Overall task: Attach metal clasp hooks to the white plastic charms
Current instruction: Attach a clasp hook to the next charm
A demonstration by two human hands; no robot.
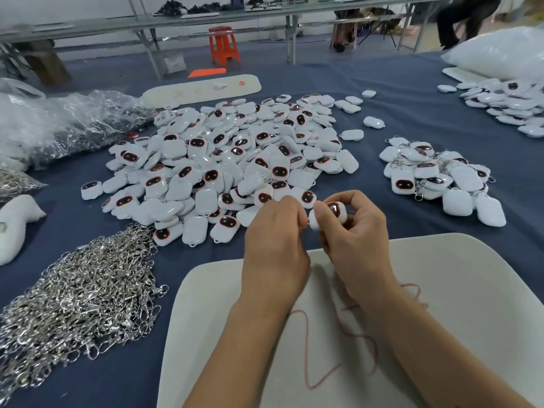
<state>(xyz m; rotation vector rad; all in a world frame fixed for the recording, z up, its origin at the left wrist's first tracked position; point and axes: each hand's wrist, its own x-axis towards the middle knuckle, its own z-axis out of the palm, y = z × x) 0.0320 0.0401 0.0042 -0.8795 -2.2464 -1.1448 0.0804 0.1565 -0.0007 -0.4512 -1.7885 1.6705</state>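
Right hand is gripping one white plastic charm, dark face up, above the far edge of the white board. Left hand is pinching at the charm's left end; whatever it is holding is hidden by the fingers. Loose charm pile is lying just beyond on the blue cloth, clasp hook heap at left, hooked charms at right

Nothing really readable anywhere in this one. The only sign-like thing is a small red mark on the long white board at the far side of the worktop, and it's too small and blurry to make out.
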